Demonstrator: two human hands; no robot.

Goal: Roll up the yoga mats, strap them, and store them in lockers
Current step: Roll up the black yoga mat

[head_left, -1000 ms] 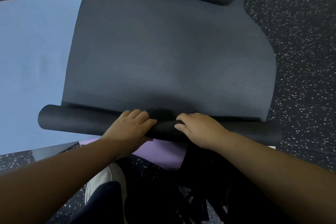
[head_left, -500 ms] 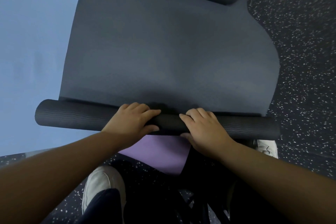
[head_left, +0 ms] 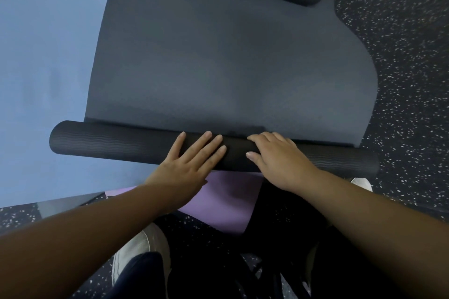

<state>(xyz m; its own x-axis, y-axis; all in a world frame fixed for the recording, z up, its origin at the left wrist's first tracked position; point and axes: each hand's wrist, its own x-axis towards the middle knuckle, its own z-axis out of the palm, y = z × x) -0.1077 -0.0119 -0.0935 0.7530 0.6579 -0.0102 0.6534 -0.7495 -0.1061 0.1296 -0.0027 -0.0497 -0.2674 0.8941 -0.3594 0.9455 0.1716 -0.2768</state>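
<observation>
A dark grey yoga mat [head_left: 218, 60] lies flat ahead of me, its near end wound into a black roll [head_left: 109, 144] running left to right. My left hand [head_left: 192, 162] rests flat on the roll's middle, fingers spread and extended. My right hand [head_left: 279, 158] curls over the roll just to the right, fingers bent on its top. The mat's far end folds up at the top of the view. A light blue mat [head_left: 43, 80] lies under it at the left, and a purple mat [head_left: 226, 201] shows beneath the roll near my knees.
Dark speckled rubber floor [head_left: 408, 56] surrounds the mats on the right and near side. My white shoes [head_left: 138, 250] and dark trousers sit below the roll. Black straps or a bag [head_left: 267, 269] lie between my legs.
The roll has advanced slightly away from me and grown a little thicker. My left hand has opened from a curled grip to a flat palm on top of the roll.
</observation>
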